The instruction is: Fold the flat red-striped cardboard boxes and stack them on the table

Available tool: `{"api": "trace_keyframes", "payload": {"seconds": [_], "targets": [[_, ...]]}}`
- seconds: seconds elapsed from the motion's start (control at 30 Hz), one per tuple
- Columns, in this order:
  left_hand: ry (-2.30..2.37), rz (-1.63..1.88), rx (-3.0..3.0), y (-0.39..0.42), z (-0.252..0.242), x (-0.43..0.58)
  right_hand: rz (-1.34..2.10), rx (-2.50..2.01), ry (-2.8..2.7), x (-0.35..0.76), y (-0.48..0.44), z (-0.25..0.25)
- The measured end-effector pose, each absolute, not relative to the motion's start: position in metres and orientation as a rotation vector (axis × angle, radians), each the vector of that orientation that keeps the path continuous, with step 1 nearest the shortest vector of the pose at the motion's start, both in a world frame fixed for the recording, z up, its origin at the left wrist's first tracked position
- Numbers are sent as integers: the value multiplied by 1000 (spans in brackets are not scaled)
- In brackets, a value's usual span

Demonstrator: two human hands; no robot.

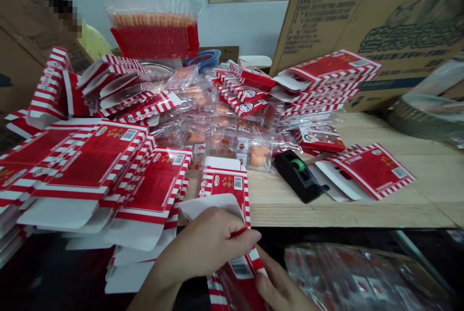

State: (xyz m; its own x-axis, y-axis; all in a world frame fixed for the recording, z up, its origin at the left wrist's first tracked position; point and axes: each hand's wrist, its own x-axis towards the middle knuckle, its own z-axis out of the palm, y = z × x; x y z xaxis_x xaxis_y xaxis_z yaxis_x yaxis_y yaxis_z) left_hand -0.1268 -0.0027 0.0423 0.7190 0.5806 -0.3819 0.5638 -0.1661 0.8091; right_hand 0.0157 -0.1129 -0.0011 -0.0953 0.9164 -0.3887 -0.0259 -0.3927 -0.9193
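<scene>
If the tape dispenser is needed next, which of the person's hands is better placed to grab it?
Probably the right hand: it lies under the striped carton on the side nearer the tape dispenser, while the left hand pinches the carton's flap.

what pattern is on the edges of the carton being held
Red and white diagonal stripes edge the carton, around a red panel; the head view shows it.
</scene>
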Motion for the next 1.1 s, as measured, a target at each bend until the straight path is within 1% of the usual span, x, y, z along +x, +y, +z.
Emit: {"api": "trace_keyframes", "payload": {"seconds": [0.1, 0.27, 0.33, 0.43, 0.5, 0.67, 0.73, 0.8, 0.83, 0.87, 0.93, 0.97, 1.0, 1.03, 1.07, 1.1], "targets": [[927, 55, 1857, -3, 42, -126, 1441, -1472, -1135, 13, -107, -5], [942, 133, 1914, -3, 42, -126, 1403, -1448, -1181, 7, -100, -11], [888, 40, 1914, 0, 43, -128, 1480, -1386, -1193, 8, -101, -10], [816, -174, 1947, 6, 48, -133, 1700, -1146, -1144, 12, -104, -5], [830, -272, 2026, 9, 52, -136, 1779, -1030, -1072, 14, -106, -4], [832, -410, 2187, 11, 57, -136, 1622, -1107, -1157, 10, -102, -17], [772, -405, 2166, 10, 57, -134, 1684, -1121, -1128, 7, -101, -20], [733, -278, 2139, 9, 55, -133, 1797, -1132, -1000, 8, -101, -19], [751, -143, 2131, 7, 54, -132, 1816, -1158, -929, 9, -101, -18], [803, 54, 2132, 5, 51, -132, 1790, -1200, -865, 12, -102, -17], [1012, 605, 2099, -1, 44, -133, 1664, -1278, -743, 21, -103, -15], [1116, 882, 2023, -5, 38, -134, 1597, -1296, -684, 26, -104, -14], [1156, 1076, 1911, -10, 30, -134, 1533, -1303, -623, 30, -104, -14], [1142, 1160, 1782, -15, 22, -135, 1477, -1301, -565, 34, -104, -15], [1081, 1115, 1653, -20, 13, -134, 1431, -1293, -517, 36, -104, -15], [1001, 983, 1537, -25, 4, -134, 1387, -1294, -479, 37, -103, -16]]}}
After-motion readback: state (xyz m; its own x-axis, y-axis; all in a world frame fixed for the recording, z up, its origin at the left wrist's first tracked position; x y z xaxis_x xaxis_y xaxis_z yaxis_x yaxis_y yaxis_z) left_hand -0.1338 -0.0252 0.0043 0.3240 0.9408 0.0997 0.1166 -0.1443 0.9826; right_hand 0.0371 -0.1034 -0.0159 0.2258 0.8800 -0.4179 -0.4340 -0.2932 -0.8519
